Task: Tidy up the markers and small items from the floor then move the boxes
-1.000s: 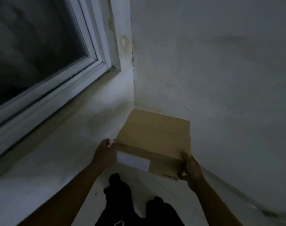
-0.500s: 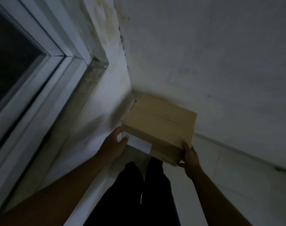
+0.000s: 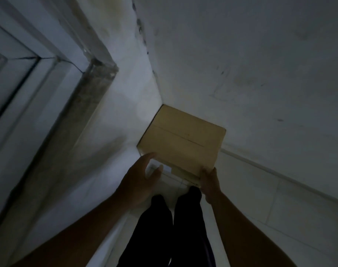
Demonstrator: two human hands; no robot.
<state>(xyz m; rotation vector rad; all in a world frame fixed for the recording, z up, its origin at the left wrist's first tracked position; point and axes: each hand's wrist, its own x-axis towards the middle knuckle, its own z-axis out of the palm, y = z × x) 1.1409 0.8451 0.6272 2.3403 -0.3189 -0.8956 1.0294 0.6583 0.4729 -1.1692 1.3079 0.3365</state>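
Right hand (image 3: 209, 182) and left hand (image 3: 139, 180) at a cardboard box (image 3: 181, 143).
The right hand grips the near right corner, fingers curled round the edge. The left hand is slack and spread, fingertips at the near left corner. The box lies at 12 o'clock, tight where two walls (image 3: 260, 74) meet. Window frame (image 3: 48, 60) at 10 o'clock; trouser legs (image 3: 160, 228) at 6.

Pale floor (image 3: 279, 209), cardboard box (image 3: 181, 139) in corner

Head camera looks steeply down into the corner.
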